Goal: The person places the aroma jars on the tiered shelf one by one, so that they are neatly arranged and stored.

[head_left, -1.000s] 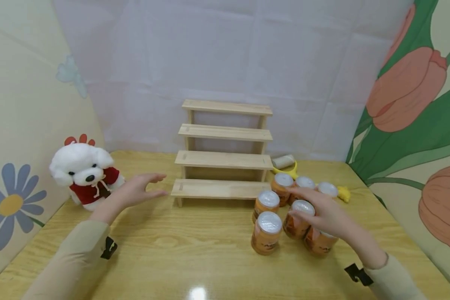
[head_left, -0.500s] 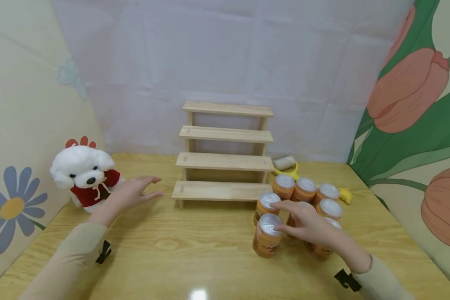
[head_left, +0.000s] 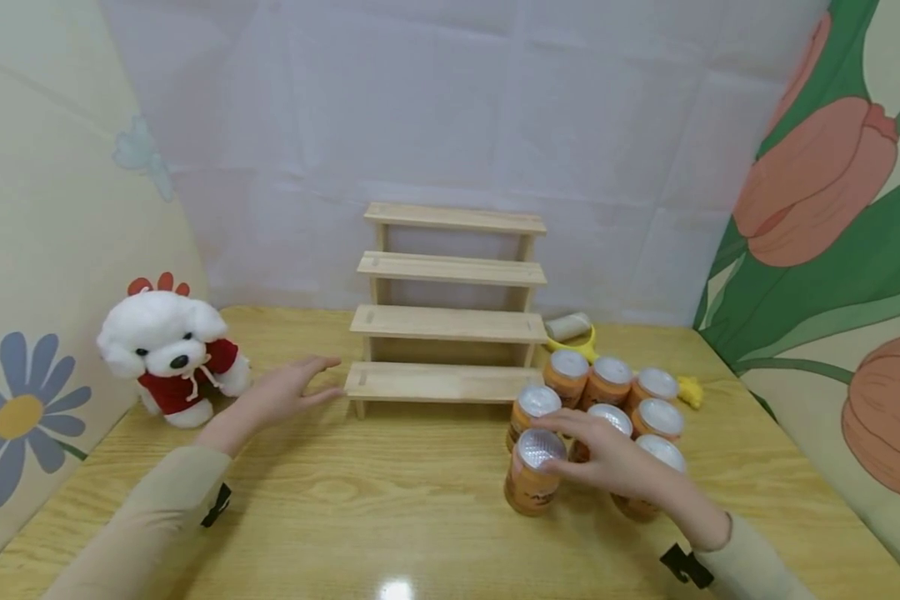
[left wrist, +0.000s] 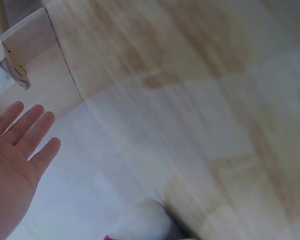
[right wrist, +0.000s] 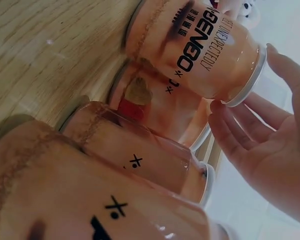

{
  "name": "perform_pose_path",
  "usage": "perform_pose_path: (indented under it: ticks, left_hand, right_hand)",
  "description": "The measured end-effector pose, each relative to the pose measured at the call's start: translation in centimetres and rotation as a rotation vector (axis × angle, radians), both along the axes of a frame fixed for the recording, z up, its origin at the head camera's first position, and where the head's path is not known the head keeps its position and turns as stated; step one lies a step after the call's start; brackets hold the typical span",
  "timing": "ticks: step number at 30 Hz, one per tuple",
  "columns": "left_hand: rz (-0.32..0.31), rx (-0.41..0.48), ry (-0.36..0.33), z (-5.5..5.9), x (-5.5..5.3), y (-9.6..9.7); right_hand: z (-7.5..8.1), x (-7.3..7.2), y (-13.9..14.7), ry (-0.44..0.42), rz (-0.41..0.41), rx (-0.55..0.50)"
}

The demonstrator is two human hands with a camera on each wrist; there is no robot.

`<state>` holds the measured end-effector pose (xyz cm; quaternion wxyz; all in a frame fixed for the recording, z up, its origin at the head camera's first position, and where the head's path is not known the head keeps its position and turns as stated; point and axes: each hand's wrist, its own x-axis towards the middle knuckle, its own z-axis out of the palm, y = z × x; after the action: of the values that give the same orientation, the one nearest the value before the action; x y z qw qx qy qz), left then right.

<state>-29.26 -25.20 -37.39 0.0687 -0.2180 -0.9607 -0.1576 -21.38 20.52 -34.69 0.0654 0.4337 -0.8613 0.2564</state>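
Several orange drink cans with silver lids stand upright on the table right of centre. My right hand (head_left: 607,454) reaches over from the right to the nearest can (head_left: 528,492). In the right wrist view its thumb and fingertips are right at the rim of this lettered can (right wrist: 205,55), on opposite sides, with the fingers loosely bent. Other cans (right wrist: 135,150) line up beside it. My left hand (head_left: 288,392) hovers with spread fingers and nothing in it, close to the left end of a wooden step shelf (head_left: 442,382). The left wrist view shows its palm (left wrist: 15,165).
At the left sits a white plush dog (head_left: 168,350) in a red top. Behind the cans lie a pale cylinder with a yellow ring (head_left: 573,333) and a small yellow toy (head_left: 690,392). The wooden table (head_left: 330,517) meets a white cloth backdrop (head_left: 450,100).
My right hand has moved left and down, from above the middle cans to the nearest can's lid. The left hand has drifted slightly back, then right towards the shelf.
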Motion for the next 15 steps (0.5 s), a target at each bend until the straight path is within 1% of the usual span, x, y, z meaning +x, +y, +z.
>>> perform_pose_path:
  ticks: [3,5,10,12,15]
  left_hand:
    - [0.0,0.036,-0.023,-0.2,-0.1,0.1]
    - [-0.012,0.052,-0.026,-0.4,-0.2,0.3]
    - [-0.048,0.053,-0.028,-0.6,0.0,0.7]
    - [-0.049,0.053,-0.033,-0.6,0.1,0.9]
    - [-0.052,0.086,-0.045,-0.8,0.0,1.0]
  right_hand:
    - [0.0,0.1,-0.1,-0.014,-0.007,-0.012]
    - [0.0,0.1,-0.2,-0.027,-0.013,-0.02]
    - [-0.1,0.5,-0.5,-0.071,-0.054,-0.042]
    - [-0.2,0.7,-0.7,-0.09,-0.076,-0.044]
    - [-0.3,0.8,-0.8,-0.103,-0.111,-0.032]
